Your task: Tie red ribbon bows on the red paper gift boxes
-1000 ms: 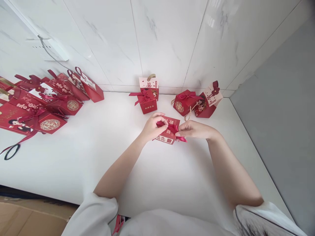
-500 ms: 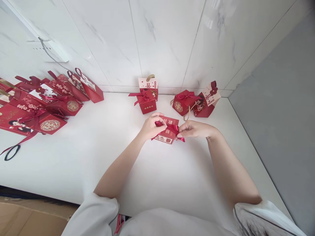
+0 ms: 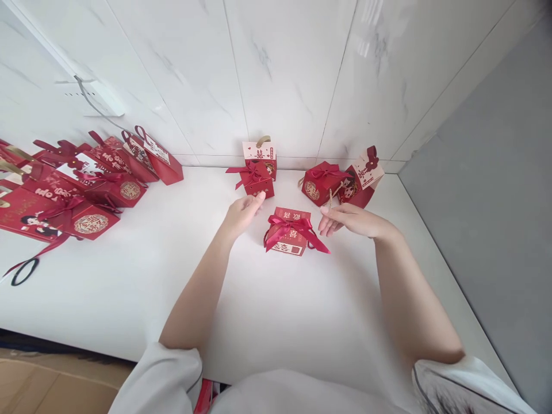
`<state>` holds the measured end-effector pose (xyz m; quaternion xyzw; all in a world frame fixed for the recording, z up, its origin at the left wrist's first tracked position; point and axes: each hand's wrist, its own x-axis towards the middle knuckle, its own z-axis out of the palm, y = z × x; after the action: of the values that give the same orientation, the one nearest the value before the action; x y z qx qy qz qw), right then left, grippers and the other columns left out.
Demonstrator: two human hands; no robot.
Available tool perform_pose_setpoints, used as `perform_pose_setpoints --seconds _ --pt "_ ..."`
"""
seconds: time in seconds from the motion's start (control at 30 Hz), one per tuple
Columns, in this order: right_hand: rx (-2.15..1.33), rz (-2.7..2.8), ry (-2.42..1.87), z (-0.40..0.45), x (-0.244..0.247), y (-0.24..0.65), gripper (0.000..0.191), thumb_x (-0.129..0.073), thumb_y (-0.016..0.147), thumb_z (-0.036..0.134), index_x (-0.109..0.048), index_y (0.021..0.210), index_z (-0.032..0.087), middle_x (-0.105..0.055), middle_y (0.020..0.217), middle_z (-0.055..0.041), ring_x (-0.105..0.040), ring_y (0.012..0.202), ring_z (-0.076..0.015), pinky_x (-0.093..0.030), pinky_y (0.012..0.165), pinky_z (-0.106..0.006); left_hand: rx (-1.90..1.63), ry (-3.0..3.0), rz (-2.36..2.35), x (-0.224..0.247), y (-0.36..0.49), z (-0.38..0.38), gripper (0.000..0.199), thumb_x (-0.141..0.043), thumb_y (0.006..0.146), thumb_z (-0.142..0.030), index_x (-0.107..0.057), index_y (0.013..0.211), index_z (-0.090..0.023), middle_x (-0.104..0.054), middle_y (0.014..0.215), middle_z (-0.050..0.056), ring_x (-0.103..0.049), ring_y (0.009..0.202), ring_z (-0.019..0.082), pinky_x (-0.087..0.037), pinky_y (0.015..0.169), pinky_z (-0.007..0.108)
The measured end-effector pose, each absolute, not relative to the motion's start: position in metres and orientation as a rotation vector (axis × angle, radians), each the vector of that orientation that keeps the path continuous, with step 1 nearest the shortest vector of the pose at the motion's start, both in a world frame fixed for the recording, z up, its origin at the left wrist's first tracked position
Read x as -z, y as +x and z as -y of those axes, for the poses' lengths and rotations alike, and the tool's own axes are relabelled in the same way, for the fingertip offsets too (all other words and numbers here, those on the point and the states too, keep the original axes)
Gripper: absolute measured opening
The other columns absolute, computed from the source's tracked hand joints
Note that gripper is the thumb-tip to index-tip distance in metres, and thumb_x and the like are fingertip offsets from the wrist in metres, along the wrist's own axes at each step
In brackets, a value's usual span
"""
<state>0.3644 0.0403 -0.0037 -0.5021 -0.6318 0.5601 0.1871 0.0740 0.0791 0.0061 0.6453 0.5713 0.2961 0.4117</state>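
A red gift box with pale lettering sits on the white table in front of me. Tied across its top is a red ribbon bow, its tails hanging to either side. My left hand is just left of the box, off it, with thumb and fingers apart and nothing in them. To the right, my right hand hovers clear of the box, fingers stretched and empty. Behind my left hand stands another red box with a bow, in front of a white-topped red box.
At the back right are a red box with a bow and rope handle and a flower-topped box. Several red gift boxes crowd the left. Scissors with a black handle lie at the left edge. A grey panel borders the right.
Both hands have let go of the ribbon bow and moved apart, left hand leftward, right hand slightly rightward. The whole bow on the box now shows.
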Motion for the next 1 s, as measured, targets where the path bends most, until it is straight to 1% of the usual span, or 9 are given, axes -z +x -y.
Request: perform_pose_setpoints --seconds 0.1,0.2,0.3,0.4,0.47,0.57,0.7,0.8,1.0 --pt "-1.48 1.713 -1.478 -0.038 0.003 0.347 0.061 -0.047 0.084 0.07 -0.069 0.07 0.015 -0.07 0.073 -0.0102 -0.066 0.07 -0.0193 -0.051 0.073 -0.033 -0.503 1.673 -1.439 -0.008 0.072 -0.076 0.054 -0.053 0.078 -0.069 -0.057 0.064 -0.018 -0.055 0.068 0.002 -0.051 0.066 0.015 -0.035 0.062 0.028" --pt "-1.39 1.784 -1.467 -0.034 0.002 0.331 0.051 -0.054 0.083 0.065 -0.063 0.065 0.018 -0.065 0.064 -0.0042 -0.059 0.06 -0.0156 -0.047 0.061 -0.03 -0.401 1.734 -1.357 -0.007 0.074 -0.073 0.048 -0.063 0.073 -0.062 -0.052 0.06 -0.017 -0.048 0.062 -0.001 -0.041 0.056 0.011 -0.027 0.054 0.026" --pt "-1.245 1.84 -1.393 -0.032 0.001 0.326 0.038 -0.058 0.084 0.055 -0.061 0.068 0.02 -0.062 0.064 0.0 -0.053 0.057 -0.013 -0.042 0.056 -0.028 -0.366 1.751 -1.271 -0.006 0.075 -0.072 0.043 -0.061 0.077 -0.055 -0.05 0.06 -0.017 -0.046 0.062 -0.002 -0.039 0.055 0.01 -0.027 0.053 0.026" --pt "-1.102 1.833 -1.385 -0.033 0.002 0.328 0.03 -0.058 0.084 0.049 -0.062 0.073 0.021 -0.062 0.067 0.0006 -0.052 0.06 -0.0134 -0.041 0.058 -0.028 -0.407 1.803 -1.3 -0.007 0.077 -0.07 0.03 -0.061 0.079 -0.048 -0.058 0.072 -0.019 -0.056 0.076 0.0 -0.051 0.067 0.014 -0.037 0.059 0.026" --pt "-1.041 1.825 -1.404 -0.034 0.003 0.329 0.027 -0.059 0.083 0.047 -0.063 0.076 0.021 -0.063 0.07 0.0003 -0.052 0.062 -0.0139 -0.041 0.059 -0.028 -0.573 1.905 -1.334 -0.007 0.082 -0.067 0.021 -0.063 0.079 -0.04 -0.064 0.092 -0.023 -0.06 0.101 0.003 -0.057 0.092 0.019 -0.045 0.072 0.029" --pt "-1.021 1.815 -1.421 -0.036 0.006 0.328 0.027 -0.058 0.084 0.047 -0.064 0.081 0.022 -0.065 0.075 -0.0006 -0.054 0.064 -0.0146 -0.043 0.062 -0.029 -0.798 2.063 -1.268 -0.001 0.096 -0.06 0.019 -0.062 0.083 -0.033 -0.067 0.101 -0.028 -0.054 0.124 0.004 -0.049 0.121 0.022 -0.045 0.094 0.035" --pt "-1.012 1.78 -1.439 -0.038 0.011 0.325 0.034 -0.055 0.085 0.053 -0.065 0.079 0.021 -0.066 0.076 -0.0014 -0.054 0.064 -0.015 -0.044 0.063 -0.03 -0.845 2.075 -1.245 0.018 0.114 -0.056 0.014 -0.063 0.084 -0.035 -0.071 0.085 -0.023 -0.054 0.123 0.006 -0.047 0.125 0.022 -0.038 0.107 0.041" --pt "-0.999 1.78 -1.44 -0.04 0.014 0.323 0.037 -0.056 0.084 0.055 -0.066 0.075 0.02 -0.066 0.071 -0.0012 -0.052 0.062 -0.0148 -0.042 0.061 -0.03 -0.833 2.034 -1.265 0.026 0.117 -0.056 0.012 -0.066 0.081 -0.033 -0.069 0.082 -0.021 -0.055 0.12 0.007 -0.048 0.124 0.024 -0.04 0.107 0.042" --pt "-0.984 1.774 -1.426 -0.044 0.02 0.322 0.027 -0.06 0.083 0.045 -0.066 0.073 0.021 -0.065 0.069 -0.0003 -0.054 0.064 -0.0155 -0.042 0.063 -0.03 -0.721 1.985 -1.181 0.026 0.113 -0.061 0.013 -0.067 0.08 -0.034 -0.069 0.079 -0.021 -0.056 0.118 0.007 -0.051 0.123 0.024 -0.043 0.103 0.04"
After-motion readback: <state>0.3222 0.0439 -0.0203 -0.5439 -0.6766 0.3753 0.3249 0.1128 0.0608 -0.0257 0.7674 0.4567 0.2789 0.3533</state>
